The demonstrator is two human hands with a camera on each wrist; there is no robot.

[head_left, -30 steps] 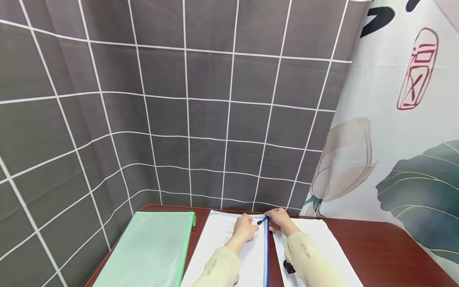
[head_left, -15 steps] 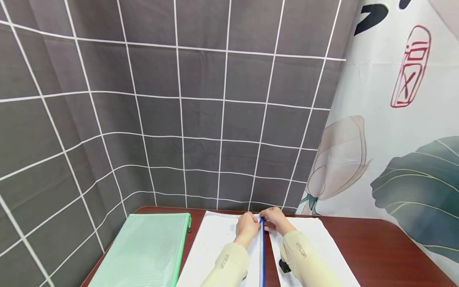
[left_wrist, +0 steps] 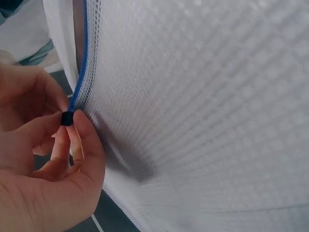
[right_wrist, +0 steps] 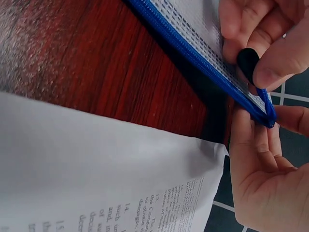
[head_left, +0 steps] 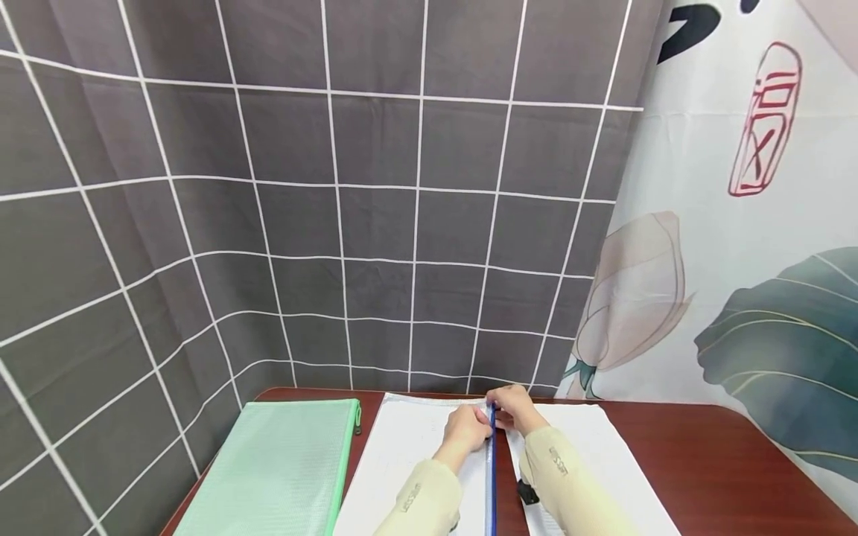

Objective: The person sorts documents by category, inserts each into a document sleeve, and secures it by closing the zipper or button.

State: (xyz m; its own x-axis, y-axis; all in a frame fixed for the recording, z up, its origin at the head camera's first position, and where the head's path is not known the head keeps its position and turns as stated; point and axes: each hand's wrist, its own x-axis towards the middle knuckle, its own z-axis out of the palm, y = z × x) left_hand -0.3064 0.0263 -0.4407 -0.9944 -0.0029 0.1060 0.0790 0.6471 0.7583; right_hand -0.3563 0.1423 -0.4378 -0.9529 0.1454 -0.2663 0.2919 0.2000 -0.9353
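A clear mesh zipper pouch (head_left: pixel 395 469) with a blue zipper (right_wrist: pixel 193 58) along its right edge lies in front of me. It overlies or contains white paper. My left hand (head_left: pixel 465 432) pinches the black-tipped zipper pull (right_wrist: pixel 247 63) between thumb and index finger at the pouch's far right corner. In the left wrist view the black tip (left_wrist: pixel 67 118) shows between those fingertips. My right hand (head_left: pixel 513 409) holds the same corner from the right side, fingers curled at the zipper's end. The blue cord runs from the slider to the pull.
A green mesh zipper pouch (head_left: pixel 275 461) lies to the left. Printed paper sheets (head_left: pixel 596 454) lie to the right, partly under my right forearm. The reddish-brown table (head_left: pixel 710 454) meets a grey gridded curtain (head_left: pixel 375 223) at the back.
My left hand has closed in on the zipper pull at the corner, and the pull is now hidden behind it in the head view. The right hand keeps to the corner.
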